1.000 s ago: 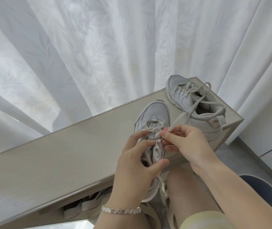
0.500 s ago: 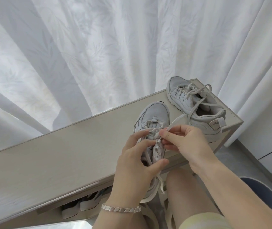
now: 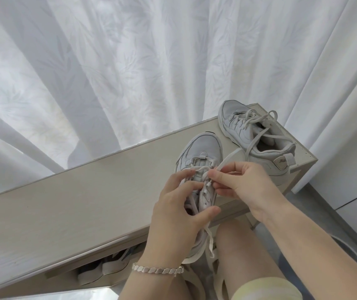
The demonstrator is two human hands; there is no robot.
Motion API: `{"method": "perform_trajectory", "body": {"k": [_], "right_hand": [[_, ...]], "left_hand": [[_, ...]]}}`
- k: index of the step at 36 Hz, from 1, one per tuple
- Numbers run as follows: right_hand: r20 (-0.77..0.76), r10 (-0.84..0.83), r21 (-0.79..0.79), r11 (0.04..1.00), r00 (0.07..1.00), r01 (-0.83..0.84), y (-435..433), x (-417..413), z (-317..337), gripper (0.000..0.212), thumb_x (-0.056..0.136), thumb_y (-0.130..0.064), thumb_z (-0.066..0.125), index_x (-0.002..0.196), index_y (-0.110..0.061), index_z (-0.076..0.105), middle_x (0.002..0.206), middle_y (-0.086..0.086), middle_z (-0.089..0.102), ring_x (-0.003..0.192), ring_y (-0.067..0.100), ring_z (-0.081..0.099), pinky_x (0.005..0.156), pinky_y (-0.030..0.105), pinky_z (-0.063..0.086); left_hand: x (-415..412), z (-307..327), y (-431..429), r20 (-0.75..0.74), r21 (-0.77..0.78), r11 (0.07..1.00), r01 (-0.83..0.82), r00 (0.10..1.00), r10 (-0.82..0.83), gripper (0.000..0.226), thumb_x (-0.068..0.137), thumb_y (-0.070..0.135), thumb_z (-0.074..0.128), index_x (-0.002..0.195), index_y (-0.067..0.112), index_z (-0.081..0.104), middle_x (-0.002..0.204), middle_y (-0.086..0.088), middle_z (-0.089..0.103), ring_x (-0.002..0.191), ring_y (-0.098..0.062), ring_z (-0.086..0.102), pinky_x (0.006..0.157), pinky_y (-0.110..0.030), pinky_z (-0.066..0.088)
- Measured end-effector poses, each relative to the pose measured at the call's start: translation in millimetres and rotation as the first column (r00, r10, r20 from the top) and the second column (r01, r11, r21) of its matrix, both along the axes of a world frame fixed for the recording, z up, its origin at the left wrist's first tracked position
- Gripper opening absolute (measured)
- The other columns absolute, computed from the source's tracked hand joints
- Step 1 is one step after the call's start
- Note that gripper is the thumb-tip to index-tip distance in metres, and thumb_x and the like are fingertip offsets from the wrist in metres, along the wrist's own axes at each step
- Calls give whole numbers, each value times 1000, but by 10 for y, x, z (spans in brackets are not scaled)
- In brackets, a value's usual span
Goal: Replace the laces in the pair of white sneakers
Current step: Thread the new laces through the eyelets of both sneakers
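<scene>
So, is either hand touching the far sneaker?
No, the far sneaker sits untouched; left hand grips the near sneaker, right hand pinches its lace.

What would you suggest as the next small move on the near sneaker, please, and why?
Probably draw the lace through with the right hand: its fingers pinch it at the eyelets of the near sneaker, a loose length trails behind, and the left hand holds that sneaker steady.

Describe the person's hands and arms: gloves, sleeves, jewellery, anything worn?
No gloves: left hand and right hand are both bare, with no rings that show. The left wrist carries a silver-coloured bracelet of small flat angular links. The right forearm is uncovered as far as the frame shows, with no sleeve, watch or band.
</scene>
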State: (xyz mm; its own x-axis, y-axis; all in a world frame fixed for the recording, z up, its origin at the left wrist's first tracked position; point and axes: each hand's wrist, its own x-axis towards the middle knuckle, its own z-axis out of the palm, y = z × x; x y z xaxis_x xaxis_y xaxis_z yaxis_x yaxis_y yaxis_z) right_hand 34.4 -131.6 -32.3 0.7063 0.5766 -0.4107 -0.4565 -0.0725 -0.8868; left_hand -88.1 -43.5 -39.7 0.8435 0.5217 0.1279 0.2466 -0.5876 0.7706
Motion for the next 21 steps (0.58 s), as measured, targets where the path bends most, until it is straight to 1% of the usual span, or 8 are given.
{"method": "perform_trajectory", "body": {"k": [5, 10, 11, 12, 16, 18, 19, 21], "right_hand": [[-38, -75, 42, 996, 996, 76, 1, -64, -38, 13, 74, -4, 74, 74, -5, 61, 55, 2, 64, 48, 5, 61, 48, 16, 51], [204, -65, -11, 998, 977, 69, 8, -94, -65, 11, 74, -6, 76, 71, -4, 65, 60, 4, 68, 52, 7, 63, 54, 17, 53], [229, -55, -19, 998, 972, 61, 8, -93, -56, 10, 74, -6, 76, 72, -3, 66, 60, 4, 68, 51, 7, 62, 53, 17, 53], [226, -36, -27, 999, 974, 43, 6, -81, -44, 10, 75, -6, 76, 74, -2, 67, 60, 5, 67, 51, 7, 62, 53, 16, 52], [75, 110, -59, 993, 991, -105, -37, 24, 16, 10, 73, -5, 76, 73, -3, 66, 57, 3, 66, 51, 6, 61, 51, 16, 52], [81, 153, -82, 986, 985, -146, -41, 48, 46, 10, 74, -6, 76, 75, -3, 67, 55, 0, 65, 51, 6, 61, 52, 16, 52], [127, 149, -96, 986, 981, -138, -35, 39, 46, 10, 74, -7, 76, 75, -2, 67, 54, -1, 65, 51, 6, 61, 52, 16, 52], [319, 118, -148, 986, 940, -74, -24, -20, 21, 10, 75, -12, 77, 70, -7, 69, 55, 0, 66, 52, 7, 62, 54, 16, 52]], "left_hand": [[-2, -5, -13, -8, -1, 1000, -5, 1000, 5, 32, 67, 29, 82, 96, 28, 68, 120, 30, 43, 109, 19, 40, 79, 4, 31], [10, 9, -3, -16, -17, 1000, -9, 1000, 9, 32, 67, 30, 81, 95, 31, 67, 119, 31, 43, 109, 18, 41, 79, 5, 32], [11, 10, 2, -19, -16, 1000, -9, 1000, 8, 32, 66, 30, 81, 96, 30, 67, 119, 31, 43, 109, 18, 40, 79, 5, 31], [9, 11, 4, -20, -15, 1000, -7, 1000, 7, 32, 66, 30, 81, 96, 30, 68, 119, 31, 43, 109, 18, 40, 79, 5, 31], [-10, -7, -7, -23, -2, 1000, 3, 1000, -3, 33, 66, 29, 82, 96, 28, 68, 120, 30, 43, 112, 16, 39, 80, 4, 31], [-14, -9, -13, -26, 5, 1000, 1, 1000, -1, 33, 66, 29, 82, 96, 28, 68, 120, 30, 43, 111, 16, 40, 80, 5, 30], [-9, -1, -13, -25, 2, 1000, -5, 1000, 5, 32, 66, 29, 82, 95, 29, 68, 120, 30, 43, 110, 17, 40, 79, 5, 30], [4, 24, -7, -24, -10, 1000, -9, 1000, 9, 30, 66, 30, 81, 91, 34, 65, 118, 32, 43, 107, 20, 40, 78, 5, 30]]}}
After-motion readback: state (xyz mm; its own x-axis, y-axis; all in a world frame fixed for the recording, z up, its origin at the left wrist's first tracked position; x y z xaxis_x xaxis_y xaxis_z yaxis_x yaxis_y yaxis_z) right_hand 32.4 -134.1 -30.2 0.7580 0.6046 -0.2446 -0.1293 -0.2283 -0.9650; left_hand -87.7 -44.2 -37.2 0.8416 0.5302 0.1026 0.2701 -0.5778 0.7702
